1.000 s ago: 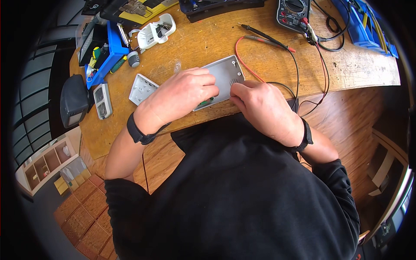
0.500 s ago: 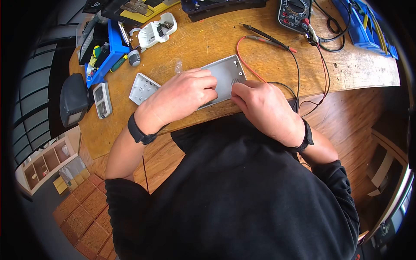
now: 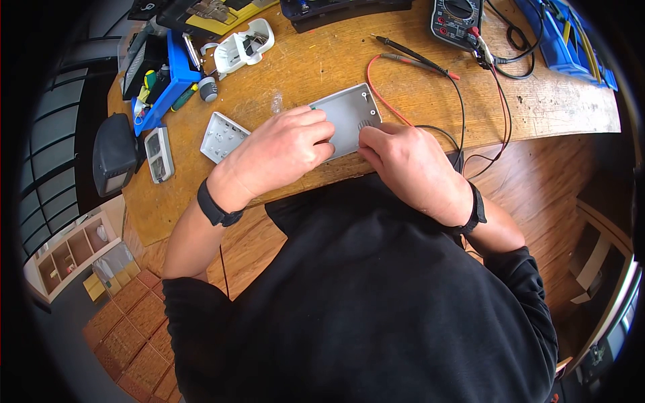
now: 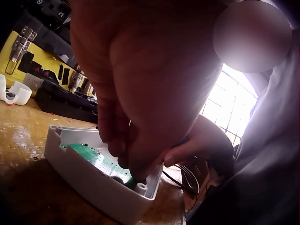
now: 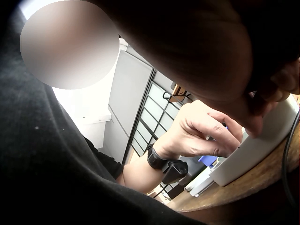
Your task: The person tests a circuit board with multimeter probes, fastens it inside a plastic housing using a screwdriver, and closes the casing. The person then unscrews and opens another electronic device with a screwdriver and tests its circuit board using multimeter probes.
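Note:
A shallow light-grey plastic housing [image 3: 344, 127] lies at the table's front edge, its hollow side up. Inside its left part is a green circuit board [image 4: 96, 158], mostly covered by my left hand [image 3: 287, 146] in the head view. The left fingers reach down into the housing and grip the board at one end, close to a round screw post [image 4: 141, 188]. My right hand [image 3: 411, 158] pinches the housing's near wall at the right, beside the vent slots. To the left lies a smaller grey plastic cover [image 3: 223, 138] with several posts, partly behind the left hand.
A multimeter [image 3: 457, 23] stands at the back right, its probe leads [image 3: 416, 60] running along the right side. Blue bins [image 3: 168, 87] with tools, a white plastic tray [image 3: 245, 50] and a grey-and-white case [image 3: 159, 156] are at left. A yellow toolbox [image 3: 222, 17] stands behind.
The green board's edge showed below the left fingers a second ago; now a bit of green shows above them. The left hand has shifted slightly; the right hand keeps its hold on the housing.

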Tool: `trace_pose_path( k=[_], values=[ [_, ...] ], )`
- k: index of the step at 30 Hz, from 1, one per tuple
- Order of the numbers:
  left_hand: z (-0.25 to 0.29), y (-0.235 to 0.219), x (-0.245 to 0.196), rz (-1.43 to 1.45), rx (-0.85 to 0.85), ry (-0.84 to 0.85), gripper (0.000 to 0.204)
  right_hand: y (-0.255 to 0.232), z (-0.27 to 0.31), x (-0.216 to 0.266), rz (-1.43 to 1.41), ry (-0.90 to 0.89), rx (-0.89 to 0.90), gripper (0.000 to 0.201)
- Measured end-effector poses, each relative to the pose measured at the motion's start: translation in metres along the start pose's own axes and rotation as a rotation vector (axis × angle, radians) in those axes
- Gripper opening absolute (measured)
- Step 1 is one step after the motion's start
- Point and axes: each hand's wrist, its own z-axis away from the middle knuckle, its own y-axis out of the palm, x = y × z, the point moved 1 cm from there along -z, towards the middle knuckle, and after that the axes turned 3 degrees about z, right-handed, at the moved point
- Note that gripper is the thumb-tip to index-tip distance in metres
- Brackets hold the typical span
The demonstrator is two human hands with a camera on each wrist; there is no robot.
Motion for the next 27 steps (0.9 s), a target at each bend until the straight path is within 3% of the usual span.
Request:
trace_pose_path(
  k=[12,27],
  values=[
    [-0.01,0.0,-0.017,-0.156,0.001,0.033,0.008,0.003,0.001,0.0,0.012,-0.005,-0.016,0.01],
    [-0.006,0.001,-0.004,-0.003,0.009,-0.054,0.013,0.002,0.0,-0.001,-0.001,-0.001,-0.01,0.011]
  ],
)
